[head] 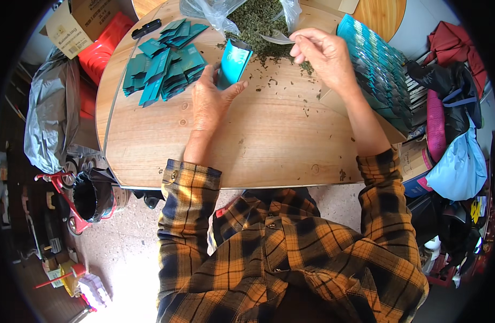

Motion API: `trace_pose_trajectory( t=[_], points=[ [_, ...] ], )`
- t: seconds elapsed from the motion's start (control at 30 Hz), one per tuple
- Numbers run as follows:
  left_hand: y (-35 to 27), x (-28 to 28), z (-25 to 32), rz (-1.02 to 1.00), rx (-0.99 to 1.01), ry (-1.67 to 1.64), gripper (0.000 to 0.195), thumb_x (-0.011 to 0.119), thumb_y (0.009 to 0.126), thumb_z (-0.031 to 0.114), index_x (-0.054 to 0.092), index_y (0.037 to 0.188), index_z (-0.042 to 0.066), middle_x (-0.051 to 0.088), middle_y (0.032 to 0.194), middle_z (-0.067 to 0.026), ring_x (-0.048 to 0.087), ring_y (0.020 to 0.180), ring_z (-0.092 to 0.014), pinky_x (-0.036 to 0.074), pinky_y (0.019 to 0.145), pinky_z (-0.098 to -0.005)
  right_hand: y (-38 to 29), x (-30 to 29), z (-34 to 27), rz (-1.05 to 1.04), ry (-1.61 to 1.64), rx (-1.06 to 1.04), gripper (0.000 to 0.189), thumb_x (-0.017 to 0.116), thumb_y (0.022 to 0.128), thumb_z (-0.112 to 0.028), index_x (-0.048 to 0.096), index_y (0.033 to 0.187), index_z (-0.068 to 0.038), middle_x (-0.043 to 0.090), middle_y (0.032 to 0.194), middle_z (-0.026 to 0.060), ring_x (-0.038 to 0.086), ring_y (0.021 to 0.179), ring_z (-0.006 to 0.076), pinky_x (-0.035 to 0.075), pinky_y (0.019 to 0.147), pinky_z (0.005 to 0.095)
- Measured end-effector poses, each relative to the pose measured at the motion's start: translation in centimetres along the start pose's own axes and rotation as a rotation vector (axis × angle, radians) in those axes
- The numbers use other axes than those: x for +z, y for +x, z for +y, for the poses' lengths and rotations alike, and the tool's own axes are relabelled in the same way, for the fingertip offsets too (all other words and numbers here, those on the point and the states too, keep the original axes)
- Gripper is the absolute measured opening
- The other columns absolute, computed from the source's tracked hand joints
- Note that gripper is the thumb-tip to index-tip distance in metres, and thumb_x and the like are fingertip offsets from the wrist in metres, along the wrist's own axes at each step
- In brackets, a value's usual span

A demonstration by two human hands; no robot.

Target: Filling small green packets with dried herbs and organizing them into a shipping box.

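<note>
My left hand (pixel 213 95) holds a teal foil pouch (pixel 233 64) upright on the wooden table, its mouth facing up. Between the thumb and fingers of my right hand (pixel 318 52) is a translucent plastic scoop (pixel 276 38), its tip over the dried leaves. These dark green dried leaves (pixel 255 20), which look like tea, spill from a clear plastic bag (pixel 209 14) at the far side. To the left of my left hand lies a pile of teal pouches (pixel 166 68). Past my right forearm, a cardboard box (pixel 338 99) holds many more teal pouches (pixel 372 68) in stacked rows.
Loose leaf bits (pixel 306 101) are scattered over the wooden table (pixel 239 141). A black object (pixel 146 29) rests near the table's left edge. Left of the table are a red plastic stool (pixel 104 48), a grey plastic bag (pixel 53 109) and a black-lined bin (pixel 92 196).
</note>
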State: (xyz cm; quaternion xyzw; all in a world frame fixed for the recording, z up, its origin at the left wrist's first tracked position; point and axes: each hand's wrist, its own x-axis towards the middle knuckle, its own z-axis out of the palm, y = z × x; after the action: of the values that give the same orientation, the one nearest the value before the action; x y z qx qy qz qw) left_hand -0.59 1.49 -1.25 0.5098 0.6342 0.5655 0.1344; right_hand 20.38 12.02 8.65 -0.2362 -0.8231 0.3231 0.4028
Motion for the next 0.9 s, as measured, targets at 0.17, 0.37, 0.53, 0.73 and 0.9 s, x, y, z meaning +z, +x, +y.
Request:
trace_pose_trajectory(
  t=[0.17,0.37,0.53,0.73,0.9],
  points=[
    [-0.3,0.1,0.8,-0.037,0.057,0.1,0.063,0.086,0.063,0.029,0.058,0.11,-0.001,0.066,0.095,-0.0217,0.066,0.085,-0.034,0.052,0.075,-0.04,0.0,-0.7,-3.0,-0.128,-0.073,-0.017,0.014,0.053,0.094,-0.007,0.064,0.098,0.002,0.061,0.071,0.0022,0.056,0.063,0.006,0.048,0.06,0.02],
    [-0.7,-0.1,1.8,-0.064,0.057,0.151,0.06,0.085,0.063,0.028,0.058,0.109,0.002,0.067,0.093,-0.0211,0.065,0.087,-0.035,0.052,0.076,-0.0404,0.7,-1.1,-4.7,-0.262,-0.432,-0.167,0.01,0.057,0.089,-0.006,0.062,0.095,-0.001,0.054,0.064,0.0003,0.051,0.059,0.0054,0.042,0.052,0.0246],
    [-0.7,-0.1,2.3,-0.076,0.04,0.205,0.061,0.085,0.063,0.027,0.057,0.111,0.002,0.067,0.094,-0.02,0.065,0.089,-0.035,0.051,0.078,-0.0412,1.7,-0.2,-6.1,-0.286,-0.767,-0.513,0.005,0.058,0.077,-0.002,0.054,0.079,-0.002,0.054,0.063,0.0088,0.055,0.057,0.0264,0.043,0.054,0.0363],
    [-0.8,-0.1,2.1,-0.088,0.022,0.177,0.062,0.085,0.063,0.026,0.056,0.113,0.002,0.066,0.099,-0.0198,0.064,0.093,-0.035,0.051,0.081,-0.0412,2.0,1.3,-6.7,-0.309,-0.909,-0.639,0.006,0.058,0.077,-0.005,0.052,0.074,-0.004,0.056,0.064,0.0087,0.057,0.063,0.0309,0.045,0.065,0.042],
    [-0.8,0.0,1.9,-0.096,0.032,0.178,0.064,0.086,0.062,0.026,0.056,0.113,0.001,0.066,0.1,-0.0208,0.064,0.093,-0.035,0.051,0.08,-0.0408,1.7,1.0,-6.8,-0.292,-0.881,-0.685,0.005,0.058,0.076,-0.003,0.054,0.075,-0.005,0.055,0.063,0.0082,0.055,0.059,0.0277,0.045,0.061,0.0394]
  ],
)
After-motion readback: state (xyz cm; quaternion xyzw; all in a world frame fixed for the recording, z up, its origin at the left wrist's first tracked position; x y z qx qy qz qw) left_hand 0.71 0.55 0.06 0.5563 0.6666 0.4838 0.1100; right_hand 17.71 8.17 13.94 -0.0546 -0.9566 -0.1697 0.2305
